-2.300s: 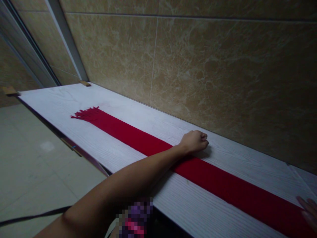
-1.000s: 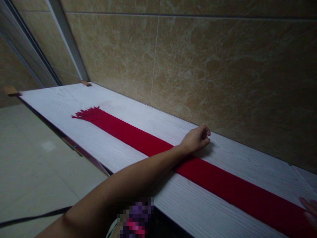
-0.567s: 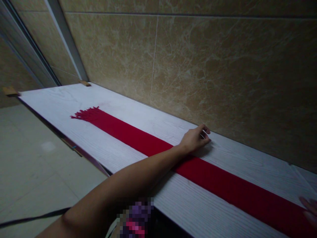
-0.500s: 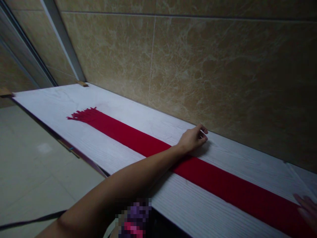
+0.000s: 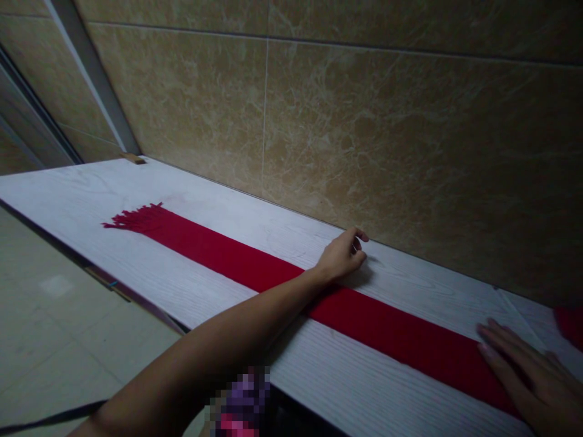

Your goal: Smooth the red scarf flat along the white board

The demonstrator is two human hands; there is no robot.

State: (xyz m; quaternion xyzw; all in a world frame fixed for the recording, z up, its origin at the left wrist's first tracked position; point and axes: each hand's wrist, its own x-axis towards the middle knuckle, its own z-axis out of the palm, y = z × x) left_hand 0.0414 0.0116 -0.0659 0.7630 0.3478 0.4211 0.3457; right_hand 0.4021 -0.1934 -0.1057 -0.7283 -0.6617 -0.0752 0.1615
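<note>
A long red scarf (image 5: 218, 252) lies flat along a white wood-grain tabletop (image 5: 150, 270), its fringed end at the far left. My left hand (image 5: 341, 255) reaches across the scarf to its far edge near the wall, fingers loosely curled with the tips on the table; whether it pinches the edge I cannot tell. My right hand (image 5: 523, 370) lies flat, fingers spread, pressing on the scarf at the lower right. More red fabric (image 5: 569, 325) shows at the right edge.
A tan marble-tile wall (image 5: 364, 133) runs directly behind the table. A small wooden block (image 5: 133, 158) sits at the far left corner by a metal door frame. The tiled floor (image 5: 54, 328) lies below the table's front edge, with a dark strap across it.
My left fist has loosened into curled fingers on the scarf's far edge. The view has swung right, and my right hand has come fully into view, flat on the scarf.
</note>
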